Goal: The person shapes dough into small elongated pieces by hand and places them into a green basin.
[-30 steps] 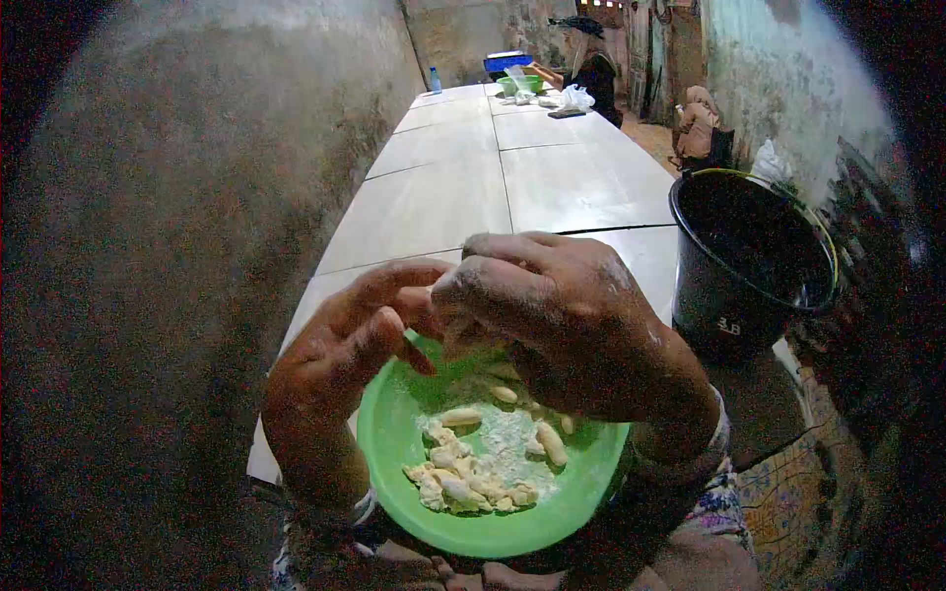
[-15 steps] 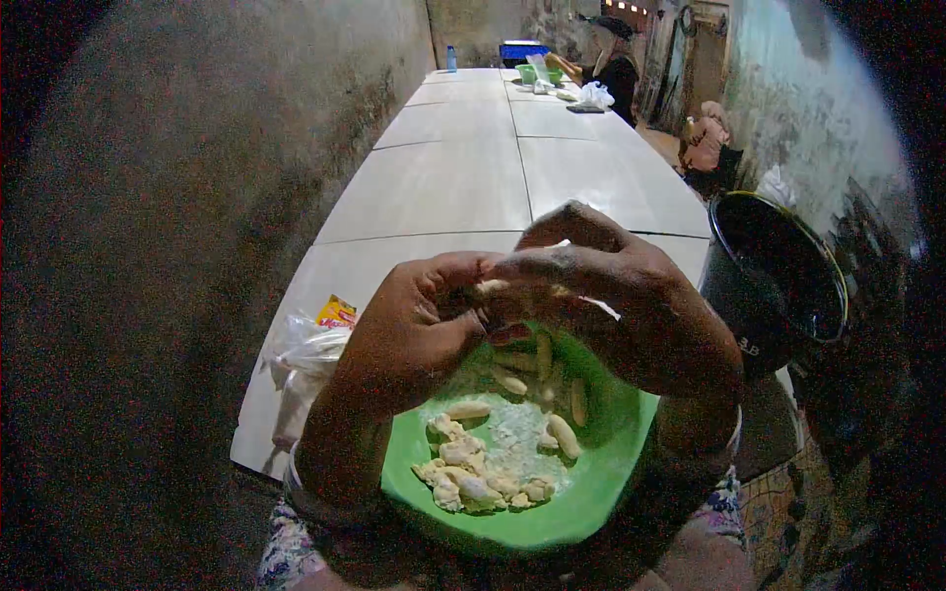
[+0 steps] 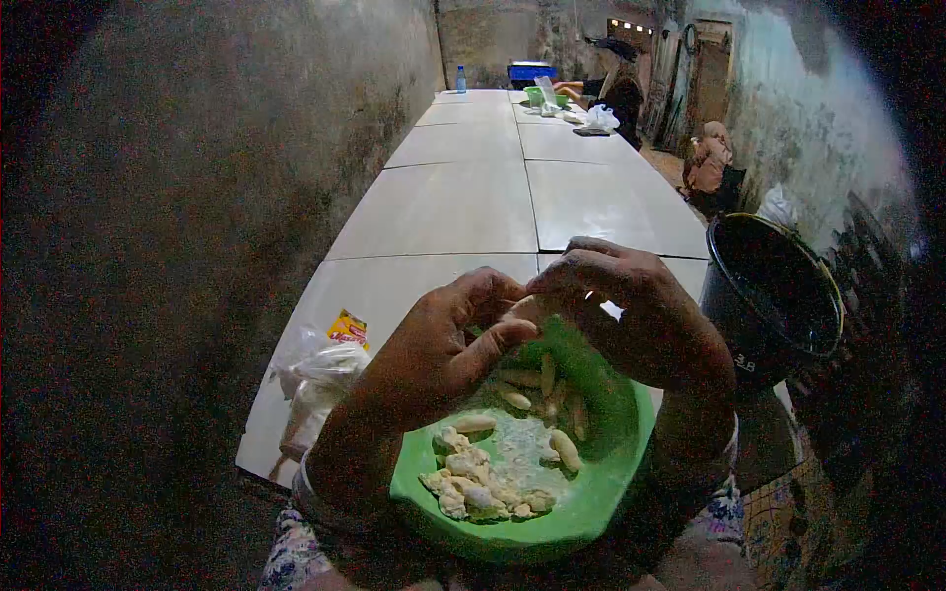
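Above a green bowl (image 3: pixel 616 473), my left hand (image 3: pixel 458 340) and my right hand (image 3: pixel 631 310) meet at the fingertips. A small pale piece of dough (image 3: pixel 522 311) shows between the left thumb and fingers, partly hidden. The right hand's fingers are bent over beside it, and what they hold, if anything, is hidden. In the bowl, crumbly dough (image 3: pixel 478 492) lies at the near left, beside white flour (image 3: pixel 522 443). Several finger-shaped dough pieces, one of them (image 3: pixel 565 450) at the right of the flour, lie around it.
Plastic bags (image 3: pixel 320 379) and a yellow packet (image 3: pixel 350 329) lie on the tiled table (image 3: pixel 443 212) at left. A black bucket (image 3: pixel 754 295) stands at right. At the far end are a blue bottle (image 3: pixel 461 79), a white bag (image 3: pixel 602 118) and a person (image 3: pixel 623 94); another person (image 3: pixel 708 163) sits farther right.
Both hands have shifted right and tilted over the bowl since the first frame. The left thumb now lies nearer the right fingers. The view has moved, bringing the bags and packet into sight.
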The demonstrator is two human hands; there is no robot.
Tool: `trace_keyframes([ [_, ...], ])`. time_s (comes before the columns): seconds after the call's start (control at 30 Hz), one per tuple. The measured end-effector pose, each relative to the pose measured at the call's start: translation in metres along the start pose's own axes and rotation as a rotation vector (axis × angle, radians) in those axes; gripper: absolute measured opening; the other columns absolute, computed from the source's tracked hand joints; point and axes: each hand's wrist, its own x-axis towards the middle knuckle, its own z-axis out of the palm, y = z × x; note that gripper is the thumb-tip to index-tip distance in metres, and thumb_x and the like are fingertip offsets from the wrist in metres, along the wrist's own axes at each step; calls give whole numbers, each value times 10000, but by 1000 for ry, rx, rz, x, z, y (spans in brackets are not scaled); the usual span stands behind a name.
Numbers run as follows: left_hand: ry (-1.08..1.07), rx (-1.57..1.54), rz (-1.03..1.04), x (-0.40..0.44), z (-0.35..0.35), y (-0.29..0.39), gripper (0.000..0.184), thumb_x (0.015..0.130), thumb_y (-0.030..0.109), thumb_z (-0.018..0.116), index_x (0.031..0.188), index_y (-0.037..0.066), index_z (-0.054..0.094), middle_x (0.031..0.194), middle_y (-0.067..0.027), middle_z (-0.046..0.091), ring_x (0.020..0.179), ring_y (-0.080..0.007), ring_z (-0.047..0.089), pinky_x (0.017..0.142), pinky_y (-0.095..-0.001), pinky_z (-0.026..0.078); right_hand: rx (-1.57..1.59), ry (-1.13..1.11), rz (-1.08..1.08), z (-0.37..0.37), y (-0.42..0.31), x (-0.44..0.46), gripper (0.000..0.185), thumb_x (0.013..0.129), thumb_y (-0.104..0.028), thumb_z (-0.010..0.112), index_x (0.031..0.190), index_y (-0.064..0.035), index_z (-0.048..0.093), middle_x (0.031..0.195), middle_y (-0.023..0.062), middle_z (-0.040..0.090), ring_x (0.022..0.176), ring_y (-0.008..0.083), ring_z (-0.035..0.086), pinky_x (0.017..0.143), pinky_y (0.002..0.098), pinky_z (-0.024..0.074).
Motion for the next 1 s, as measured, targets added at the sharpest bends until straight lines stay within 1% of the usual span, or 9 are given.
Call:
trace_keyframes([
  [0.17, 54, -65, 74, 0, 1, -13, 195, 777, -25, 625, 955, -32, 546, 930, -117, 633, 918, -143, 606, 845, -286, 481, 129, 56, -68, 8, -1, 1, 172, 714, -53, 654, 856, -30, 560, 801, 121, 586, 732, 302, 608, 682, 350, 488],
  [0.23, 92, -91, 77, -5, 4, -9, 211, 741, -33, 654, 922, -30, 547, 892, -103, 640, 870, -133, 622, 809, -265, 500, 221, -72, 95, 6, 0, 2, 163, 744, 5, 700, 868, -26, 599, 797, 61, 637, 759, 149, 640, 669, 276, 510],
  [0.4, 94, 281, 100, -21, 9, 11, 177, 725, 35, 708, 792, -10, 550, 736, -95, 628, 738, -116, 628, 659, -285, 512, 246, -187, 123, -3, -5, -5, 112, 749, -46, 723, 813, -34, 633, 762, 62, 636, 712, 113, 622, 630, 259, 493],
  [0.53, 61, 499, 164, -28, 7, 16, 207, 706, 58, 732, 795, -4, 555, 716, -105, 621, 680, -138, 620, 617, -301, 495, 269, -235, 122, -12, -7, -6, 145, 738, -89, 738, 836, -41, 643, 744, 54, 630, 698, 128, 622, 630, 275, 486],
  [0.67, 59, 475, 136, -44, 17, 24, 206, 687, 23, 737, 798, 1, 565, 771, -96, 634, 693, -145, 613, 651, -287, 499, 272, -294, 53, -19, -7, -12, 146, 750, -98, 731, 838, -36, 632, 736, 66, 625, 671, 168, 624, 609, 293, 488],
  [0.73, 63, 335, 49, -56, 23, 20, 201, 679, -22, 732, 799, -1, 572, 835, -94, 644, 749, -141, 618, 684, -278, 502, 259, -329, -168, -14, -8, -12, 135, 763, -94, 712, 830, -32, 612, 718, 83, 608, 642, 211, 612, 591, 317, 479],
  [0.9, 17, 372, 97, -83, 16, 10, 198, 679, -26, 734, 808, -10, 585, 849, -105, 648, 776, -145, 632, 681, -278, 502, 346, -408, -178, -5, -14, -16, 129, 778, -116, 676, 796, -37, 575, 687, 107, 555, 636, 275, 586, 577, 356, 452],
  [0.97, 5, 272, -48, -91, 12, 9, 182, 685, -5, 734, 807, -11, 600, 843, -111, 649, 784, -153, 639, 688, -280, 507, 243, -438, -336, -5, -17, -16, 148, 780, -117, 665, 771, -30, 546, 691, 117, 544, 636, 296, 576, 579, 365, 454],
  [1.0, -22, 357, -38, -93, 11, 13, 162, 699, 21, 725, 816, -2, 616, 832, -111, 651, 785, -151, 641, 698, -285, 513, 266, -472, -324, -2, -15, -17, 184, 769, -108, 667, 718, -22, 513, 658, 110, 526, 598, 239, 558, 571, 354, 451],
])
